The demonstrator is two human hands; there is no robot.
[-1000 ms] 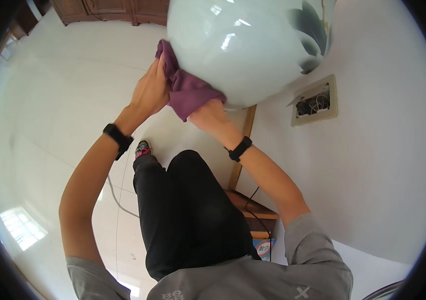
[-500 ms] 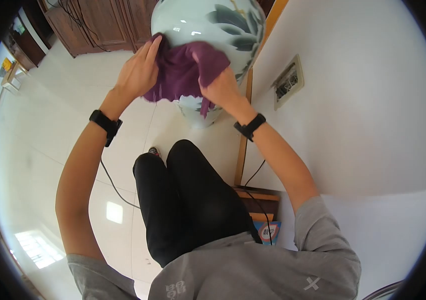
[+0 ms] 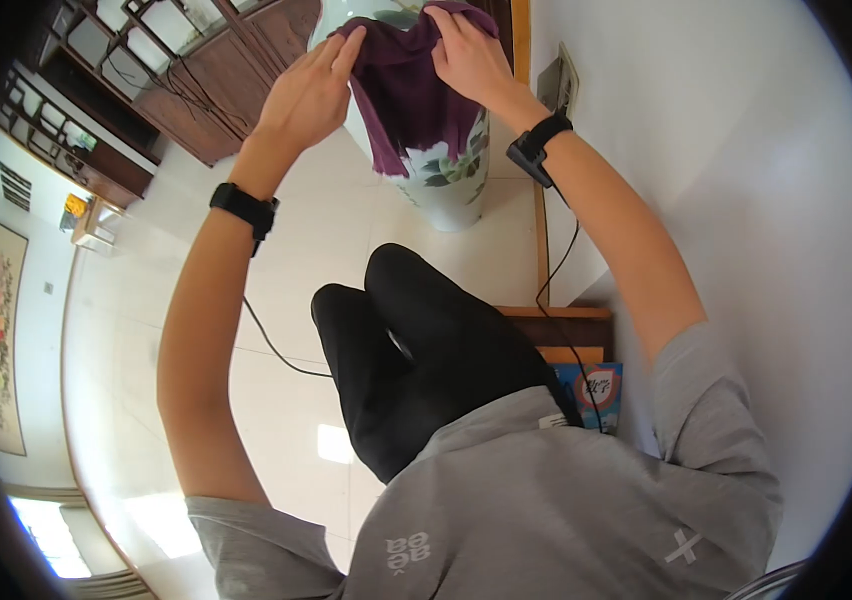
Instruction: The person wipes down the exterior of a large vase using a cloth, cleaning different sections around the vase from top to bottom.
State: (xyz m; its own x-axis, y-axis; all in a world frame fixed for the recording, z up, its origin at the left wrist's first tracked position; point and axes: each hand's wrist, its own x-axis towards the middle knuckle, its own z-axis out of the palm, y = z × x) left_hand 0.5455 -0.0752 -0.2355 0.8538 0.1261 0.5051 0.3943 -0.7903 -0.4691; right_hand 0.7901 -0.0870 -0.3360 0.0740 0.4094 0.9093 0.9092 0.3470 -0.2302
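A purple cloth (image 3: 414, 95) hangs stretched between my two hands, against the front of a tall white porcelain vase (image 3: 454, 200) painted with green leaves. My left hand (image 3: 311, 90) pinches the cloth's upper left corner by the vase's side. At the upper right, my right hand (image 3: 471, 62) grips the other end, its fingers curled over the fabric. The lower edge of the cloth is ragged and dangles loose. Much of the vase's body is hidden behind the cloth, and its top is cut off by the frame.
Close on the right stands a white wall with an open socket box (image 3: 558, 82). A dark wooden cabinet (image 3: 201, 105) is behind the vase. Black cables run from both wrists. A blue book (image 3: 598, 390) lies on a low wooden shelf (image 3: 576, 322) beside my legs.
The cloth was bunched against the vase; now it is spread and hangs down between my hands. Both hands have moved up and right in view, and the camera view has shifted.
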